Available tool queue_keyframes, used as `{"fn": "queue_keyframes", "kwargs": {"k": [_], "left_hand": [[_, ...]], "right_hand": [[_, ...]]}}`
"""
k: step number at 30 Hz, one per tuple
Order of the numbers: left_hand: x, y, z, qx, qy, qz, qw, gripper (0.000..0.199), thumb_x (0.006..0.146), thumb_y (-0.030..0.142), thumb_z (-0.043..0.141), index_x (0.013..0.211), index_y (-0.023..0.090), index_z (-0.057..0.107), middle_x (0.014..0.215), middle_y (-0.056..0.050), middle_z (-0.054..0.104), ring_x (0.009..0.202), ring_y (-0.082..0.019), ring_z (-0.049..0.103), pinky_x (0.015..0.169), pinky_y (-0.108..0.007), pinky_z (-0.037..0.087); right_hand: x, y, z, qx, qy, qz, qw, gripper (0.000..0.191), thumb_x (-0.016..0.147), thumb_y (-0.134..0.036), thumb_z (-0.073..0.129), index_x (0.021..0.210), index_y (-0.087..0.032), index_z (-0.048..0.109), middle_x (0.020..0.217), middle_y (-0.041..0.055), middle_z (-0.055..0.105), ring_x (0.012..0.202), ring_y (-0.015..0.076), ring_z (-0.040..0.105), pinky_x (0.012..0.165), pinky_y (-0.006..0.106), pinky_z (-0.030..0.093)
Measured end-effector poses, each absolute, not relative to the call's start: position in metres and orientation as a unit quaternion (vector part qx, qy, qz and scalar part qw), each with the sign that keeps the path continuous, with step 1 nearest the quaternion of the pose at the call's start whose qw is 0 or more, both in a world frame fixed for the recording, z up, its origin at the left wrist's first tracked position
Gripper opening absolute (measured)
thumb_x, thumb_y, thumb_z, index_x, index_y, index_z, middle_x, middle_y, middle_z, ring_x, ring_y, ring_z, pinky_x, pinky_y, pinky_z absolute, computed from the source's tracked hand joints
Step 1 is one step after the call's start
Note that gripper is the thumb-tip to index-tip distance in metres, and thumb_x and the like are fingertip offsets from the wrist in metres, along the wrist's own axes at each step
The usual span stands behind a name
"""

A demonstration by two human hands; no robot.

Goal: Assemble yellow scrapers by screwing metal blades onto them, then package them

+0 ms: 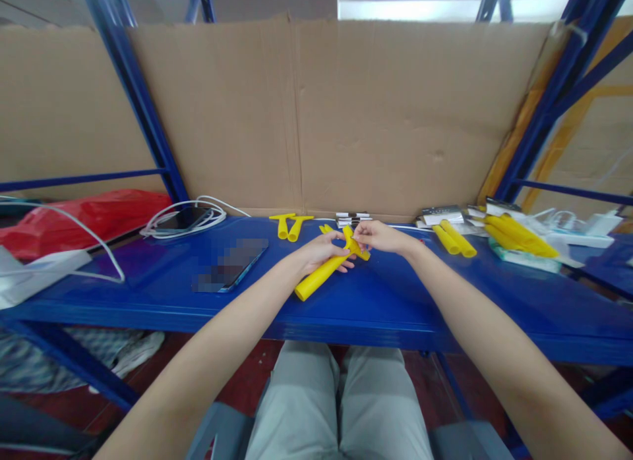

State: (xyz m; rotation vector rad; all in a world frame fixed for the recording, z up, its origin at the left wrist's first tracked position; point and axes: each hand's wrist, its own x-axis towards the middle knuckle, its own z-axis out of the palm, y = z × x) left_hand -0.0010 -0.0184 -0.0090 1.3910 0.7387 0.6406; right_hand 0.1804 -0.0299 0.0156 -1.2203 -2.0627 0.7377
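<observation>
A yellow T-shaped piece with a long round tube (321, 277) slants over the front of the blue table. My left hand (321, 252) is closed around it, just below its crosspiece. My right hand (372, 237) is at the crosspiece end, thumb and fingertips pinched together. What lies between those fingertips is too small or hidden to name. Behind my hands lie two small yellow T-shaped pieces (295, 227). A bundle of small black-and-white items (353, 219) sits by the cardboard.
A phone (232, 265) lies left of my hands, with a coiled white cable (217, 216) and a red bag (89, 219) farther left. To the right are two yellow tubes (453, 238), a yellow bundle (519, 236) and a white charger (601, 223). Cardboard (395, 117) walls the back.
</observation>
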Motion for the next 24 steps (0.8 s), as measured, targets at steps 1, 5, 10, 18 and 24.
{"fn": "queue_keyframes", "kwargs": {"k": [1, 5, 10, 18, 24], "left_hand": [[-0.001, -0.018, -0.009, 0.62, 0.326, 0.284, 0.654, 0.042, 0.077, 0.002, 0.056, 0.112, 0.019, 0.041, 0.088, -0.011, 0.067, 0.066, -0.021, 0.069, 0.054, -0.028, 0.055], [0.0, -0.02, -0.009, 0.641, 0.321, 0.282, 0.638, 0.04, 0.077, 0.005, 0.058, 0.11, 0.019, 0.042, 0.088, -0.01, 0.067, 0.064, -0.019, 0.068, 0.053, -0.025, 0.054], [0.001, -0.022, -0.008, 0.642, 0.32, 0.277, 0.639, 0.04, 0.076, 0.005, 0.058, 0.11, 0.019, 0.042, 0.09, -0.01, 0.067, 0.064, -0.018, 0.068, 0.051, -0.023, 0.052], [0.0, -0.02, -0.008, 0.623, 0.316, 0.272, 0.662, 0.038, 0.075, 0.007, 0.061, 0.106, 0.018, 0.041, 0.089, -0.012, 0.068, 0.065, -0.02, 0.069, 0.049, -0.024, 0.052], [-0.001, -0.022, -0.006, 0.612, 0.316, 0.271, 0.672, 0.042, 0.075, 0.007, 0.061, 0.109, 0.018, 0.041, 0.089, -0.012, 0.068, 0.063, -0.02, 0.068, 0.049, -0.023, 0.05]], "right_hand": [[0.18, -0.03, 0.016, -0.463, -0.781, 0.281, 0.312, 0.011, 0.07, -0.006, 0.048, 0.068, -0.017, 0.05, 0.055, -0.0029, 0.056, 0.05, 0.0092, 0.052, 0.048, 0.02, 0.04], [0.181, -0.03, 0.016, -0.459, -0.779, 0.282, 0.32, 0.015, 0.066, -0.003, 0.046, 0.065, -0.017, 0.051, 0.054, -0.0034, 0.054, 0.05, 0.0088, 0.052, 0.049, 0.02, 0.04], [0.182, -0.029, 0.015, -0.452, -0.783, 0.283, 0.319, 0.013, 0.067, -0.004, 0.048, 0.067, -0.016, 0.051, 0.055, -0.0031, 0.054, 0.05, 0.009, 0.051, 0.049, 0.02, 0.038], [0.18, -0.027, 0.013, -0.457, -0.794, 0.247, 0.318, 0.006, 0.073, -0.016, 0.053, 0.068, -0.018, 0.05, 0.054, -0.0026, 0.054, 0.051, 0.0108, 0.051, 0.05, 0.022, 0.037], [0.182, -0.02, 0.009, -0.465, -0.773, 0.246, 0.355, 0.013, 0.07, -0.022, 0.061, 0.069, -0.019, 0.049, 0.059, -0.0038, 0.051, 0.055, 0.0103, 0.047, 0.055, 0.023, 0.039]]}}
